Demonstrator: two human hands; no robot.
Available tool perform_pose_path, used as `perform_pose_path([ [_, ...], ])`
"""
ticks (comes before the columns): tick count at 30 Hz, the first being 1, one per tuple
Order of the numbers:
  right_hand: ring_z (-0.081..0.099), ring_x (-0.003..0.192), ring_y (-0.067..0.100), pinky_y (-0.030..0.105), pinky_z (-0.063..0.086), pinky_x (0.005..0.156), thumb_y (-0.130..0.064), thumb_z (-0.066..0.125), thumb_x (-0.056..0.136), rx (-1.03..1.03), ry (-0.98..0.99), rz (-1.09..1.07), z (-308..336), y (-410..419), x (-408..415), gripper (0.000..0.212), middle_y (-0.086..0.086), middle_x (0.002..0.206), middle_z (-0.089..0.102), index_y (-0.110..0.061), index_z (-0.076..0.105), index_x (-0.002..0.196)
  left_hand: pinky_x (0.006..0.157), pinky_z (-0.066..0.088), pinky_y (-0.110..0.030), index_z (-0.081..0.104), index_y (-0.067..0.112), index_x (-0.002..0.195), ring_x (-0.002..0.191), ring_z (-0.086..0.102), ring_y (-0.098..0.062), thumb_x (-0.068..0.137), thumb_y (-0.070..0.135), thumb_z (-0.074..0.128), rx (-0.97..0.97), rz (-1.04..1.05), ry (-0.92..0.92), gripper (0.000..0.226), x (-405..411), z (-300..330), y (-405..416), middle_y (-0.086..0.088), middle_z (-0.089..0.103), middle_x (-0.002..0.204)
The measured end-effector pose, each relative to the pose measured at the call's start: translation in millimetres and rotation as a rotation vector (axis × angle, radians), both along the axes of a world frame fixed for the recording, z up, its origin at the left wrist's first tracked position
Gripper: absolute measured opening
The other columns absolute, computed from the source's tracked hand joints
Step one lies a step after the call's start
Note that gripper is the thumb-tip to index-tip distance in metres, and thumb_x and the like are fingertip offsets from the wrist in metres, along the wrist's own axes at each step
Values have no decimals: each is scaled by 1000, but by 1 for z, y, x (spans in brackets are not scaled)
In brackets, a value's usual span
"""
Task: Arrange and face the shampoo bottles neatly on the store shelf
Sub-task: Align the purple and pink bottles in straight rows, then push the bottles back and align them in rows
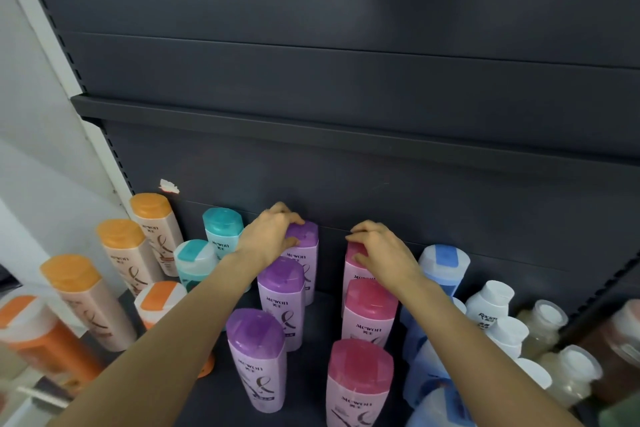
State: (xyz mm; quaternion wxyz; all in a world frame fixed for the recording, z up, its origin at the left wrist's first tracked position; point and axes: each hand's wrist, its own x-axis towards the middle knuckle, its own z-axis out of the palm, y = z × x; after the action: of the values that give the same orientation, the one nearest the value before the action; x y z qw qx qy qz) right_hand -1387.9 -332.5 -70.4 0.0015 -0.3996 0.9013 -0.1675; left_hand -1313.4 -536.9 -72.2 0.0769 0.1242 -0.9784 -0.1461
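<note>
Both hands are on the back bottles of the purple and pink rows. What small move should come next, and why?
Probably nudge the rear pink bottle straight with the right hand; the left hand grips the rear purple bottle, whose label already faces forward.

Retail shop: dark metal gondola shelving (311, 125), slotted uprights, rows of identical shampoo bottles (369, 308) by colour.

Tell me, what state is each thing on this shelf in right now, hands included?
Left hand: grips the rear purple bottle's cap.
Right hand: grips the rear pink bottle's cap.
Rear purple bottle: upright, at the back panel.
Rear pink bottle: upright, mostly hidden.
Other purple bottles: upright, labels forward.
Orange-capped bottles: upright, in a row.
Teal-capped bottles: upright.
</note>
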Motion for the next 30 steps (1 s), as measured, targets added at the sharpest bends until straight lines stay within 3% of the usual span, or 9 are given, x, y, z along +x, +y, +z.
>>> perform_pose_path([
  [9, 44, 124, 16, 30, 38, 104, -32, 64, 88, -172, -132, 123, 16, -47, 27, 55, -1, 133, 49, -15, 48, 137, 95, 44, -37, 56, 18, 125, 111, 53, -22, 90, 21, 59, 98, 21, 112, 35, 40, 7, -18, -5, 54, 120],
  [15, 38, 132, 16, 32, 33, 108, -45, 64, 84, -41, -169, 150, 13, -86, 48, 74, 0, 144, 39, -14, 35, 145, 98, 42, -33, 58, 15, 122, 112, 53, -24, 92, 18, 56, 101, 117, 188, 30, 74, 11, -65, -6, 56, 123],
  [18, 33, 135, 17, 35, 33, 110, -48, 63, 84, 19, -156, 108, 10, -99, 51, 77, -1, 149, 32, -16, 32, 146, 98, 41, -33, 57, 15, 125, 113, 52, -24, 92, 20, 57, 120, 144, 171, 33, 79, 6, -85, -6, 54, 128],
  [23, 17, 144, 19, 30, 17, 116, -55, 58, 85, 103, -214, 31, 7, -107, 49, 86, 0, 158, 16, -13, 21, 150, 106, 34, -35, 48, 17, 134, 127, 41, -26, 90, 28, 60, 190, 165, 86, 47, 66, -4, -108, -8, 44, 139],
  [30, 19, 142, 15, 27, 18, 114, -57, 59, 83, 89, -228, 4, 4, -107, 48, 84, -5, 156, 20, -16, 24, 149, 107, 30, -35, 46, 23, 135, 125, 37, -29, 80, 30, 71, 164, 66, -27, 61, 40, -9, -122, -9, 40, 136],
])
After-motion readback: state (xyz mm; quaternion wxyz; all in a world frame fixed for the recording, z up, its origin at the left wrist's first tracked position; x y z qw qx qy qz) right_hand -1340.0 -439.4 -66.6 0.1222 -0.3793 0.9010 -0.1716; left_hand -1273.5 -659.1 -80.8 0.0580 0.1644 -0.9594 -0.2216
